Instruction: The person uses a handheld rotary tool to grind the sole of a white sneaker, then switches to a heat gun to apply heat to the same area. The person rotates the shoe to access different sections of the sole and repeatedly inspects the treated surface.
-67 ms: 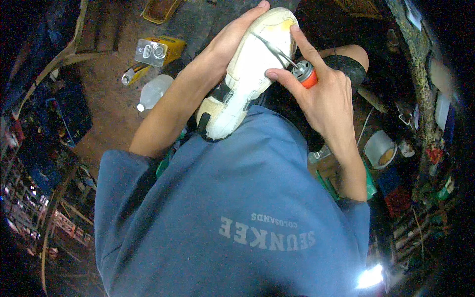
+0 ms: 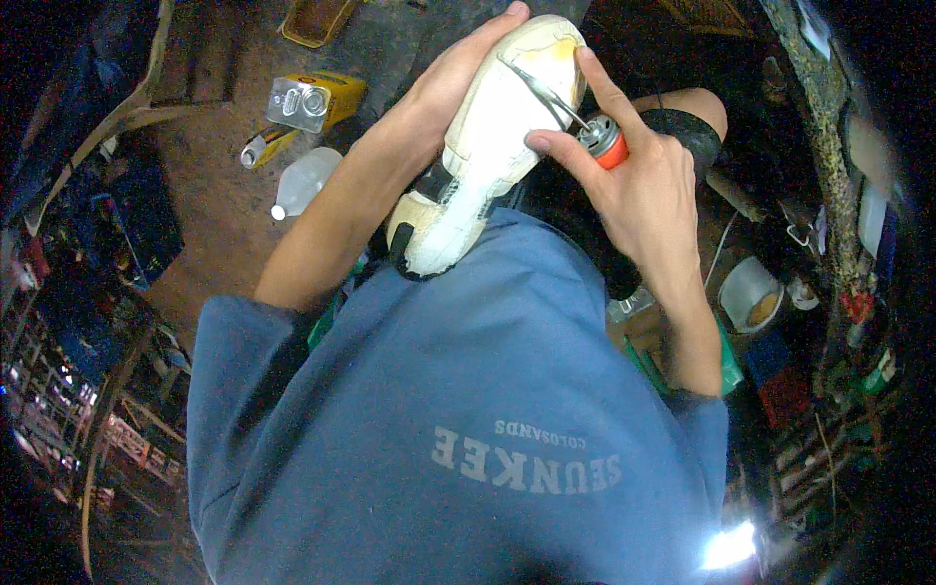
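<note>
A white shoe (image 2: 507, 102) is held sole up in front of me, its heel end near my shirt and its toe pointing away. My left hand (image 2: 450, 86) is closed along the shoe's left side, with most of its fingers hidden beneath. My right hand (image 2: 645, 166) grips an awl-like tool (image 2: 603, 143) with an orange and grey handle. The tool's thin metal shaft reaches across the forefoot of the sole. My right index finger rests at the toe edge, by a yellowish patch, and the thumb lies close to the sole's right edge. Whether the shaft's tip enters the sole I cannot tell.
On the brown floor to the left are a yellow box with a clear plastic container (image 2: 297, 102), a yellow tube (image 2: 261, 148) and a translucent bottle (image 2: 307, 180). A white bucket (image 2: 751, 292) stands at the right, near a rough wooden post (image 2: 822, 117). A bright light (image 2: 731, 546) shines lower right.
My right hand and the tool have shifted slightly to the right, and the shaft's angle over the sole has changed a little. The shoe and my left hand stay nearly still.
</note>
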`<state>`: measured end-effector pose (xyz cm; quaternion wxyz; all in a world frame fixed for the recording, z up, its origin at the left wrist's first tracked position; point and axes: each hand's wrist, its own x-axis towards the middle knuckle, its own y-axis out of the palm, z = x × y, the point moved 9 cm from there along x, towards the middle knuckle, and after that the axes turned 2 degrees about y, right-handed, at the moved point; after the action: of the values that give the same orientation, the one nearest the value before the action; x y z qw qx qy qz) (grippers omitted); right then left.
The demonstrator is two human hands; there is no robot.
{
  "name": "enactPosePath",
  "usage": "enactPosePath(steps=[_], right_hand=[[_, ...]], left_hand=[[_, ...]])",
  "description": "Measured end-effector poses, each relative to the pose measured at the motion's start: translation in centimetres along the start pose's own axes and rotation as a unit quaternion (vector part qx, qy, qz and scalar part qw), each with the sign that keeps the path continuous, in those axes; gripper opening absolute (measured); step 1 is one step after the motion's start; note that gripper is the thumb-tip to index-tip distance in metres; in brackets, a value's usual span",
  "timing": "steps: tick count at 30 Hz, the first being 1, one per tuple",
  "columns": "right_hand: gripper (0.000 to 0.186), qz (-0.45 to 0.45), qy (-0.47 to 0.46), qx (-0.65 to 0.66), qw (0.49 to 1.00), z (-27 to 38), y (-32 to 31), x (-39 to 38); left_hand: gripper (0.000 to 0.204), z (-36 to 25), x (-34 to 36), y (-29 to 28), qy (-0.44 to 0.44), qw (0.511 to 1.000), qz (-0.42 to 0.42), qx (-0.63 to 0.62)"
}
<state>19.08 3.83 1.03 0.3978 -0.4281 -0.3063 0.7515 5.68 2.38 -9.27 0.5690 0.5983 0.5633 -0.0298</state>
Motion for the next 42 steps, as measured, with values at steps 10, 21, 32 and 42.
enactPosePath(steps=[10, 21, 32, 42], right_hand=[[0.088, -0.025, -0.040, 0.035, 0.998, -0.6, 0.3, 0.1], [0.083, 0.012, 0.014, 0.036, 0.999, -0.7, 0.1, 0.5], [0.085, 0.008, 0.036, 0.030, 0.999, 0.3, 0.0, 1.3], [0.085, 0.011, 0.038, 0.056, 0.998, 0.7, -0.4, 1.1]], left_hand=[[0.059, 0.7, 0.8, -0.1, -0.024, 0.999, 0.028, -0.038], [0.060, 0.7, 1.4, -1.1, -0.031, 0.999, -0.011, -0.031], [0.063, -0.6, 0.1, -1.8, -0.034, 0.999, -0.003, -0.006], [0.064, -0.5, 0.8, -1.1, 0.032, 0.999, 0.033, 0.010]])
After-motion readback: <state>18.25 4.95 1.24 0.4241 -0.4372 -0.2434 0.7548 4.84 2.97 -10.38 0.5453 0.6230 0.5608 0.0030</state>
